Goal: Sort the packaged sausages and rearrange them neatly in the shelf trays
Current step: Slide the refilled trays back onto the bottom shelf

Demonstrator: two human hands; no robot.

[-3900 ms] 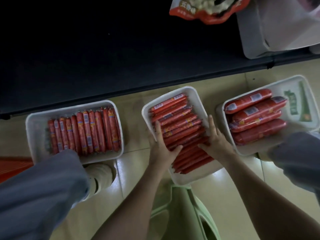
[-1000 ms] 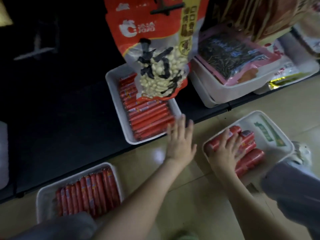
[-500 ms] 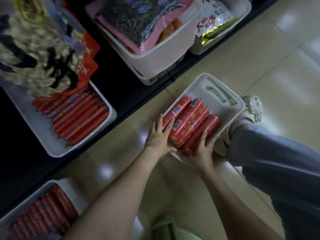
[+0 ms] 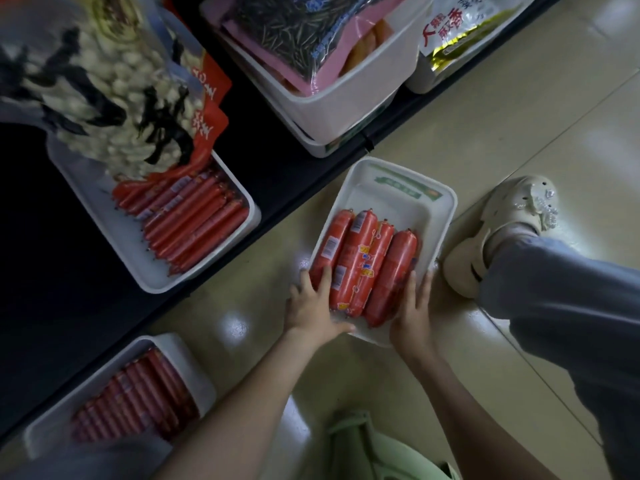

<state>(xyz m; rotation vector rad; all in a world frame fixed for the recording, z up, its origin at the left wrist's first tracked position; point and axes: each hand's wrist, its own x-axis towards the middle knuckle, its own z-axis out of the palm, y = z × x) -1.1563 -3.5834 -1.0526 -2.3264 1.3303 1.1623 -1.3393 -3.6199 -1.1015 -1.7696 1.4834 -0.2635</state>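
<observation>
A white tray (image 4: 408,202) lies on the floor beside the shelf, holding several thick red sausages (image 4: 360,261) packed side by side at its near end. My left hand (image 4: 311,310) holds the near-left corner, thumb along the near rim and fingers over the leftmost sausage. My right hand (image 4: 412,310) holds the near-right corner, fingers along the rightmost sausage. A second tray of thin sausages (image 4: 194,220) sits on the dark shelf (image 4: 69,289). A third tray of thin sausages (image 4: 138,403) lies on the floor at lower left.
A hanging snack bag (image 4: 104,81) overlaps the far end of the shelf tray. White bins (image 4: 346,109) of packaged snacks stand further along the shelf. My shoe (image 4: 502,230) and trouser leg (image 4: 571,306) are just right of the tray. A pale green object (image 4: 381,455) is below.
The tray of thin sausages went from the floor onto the shelf. My hands then moved to the thick-sausage tray, took its near corners, and it has turned to point more straight away from me.
</observation>
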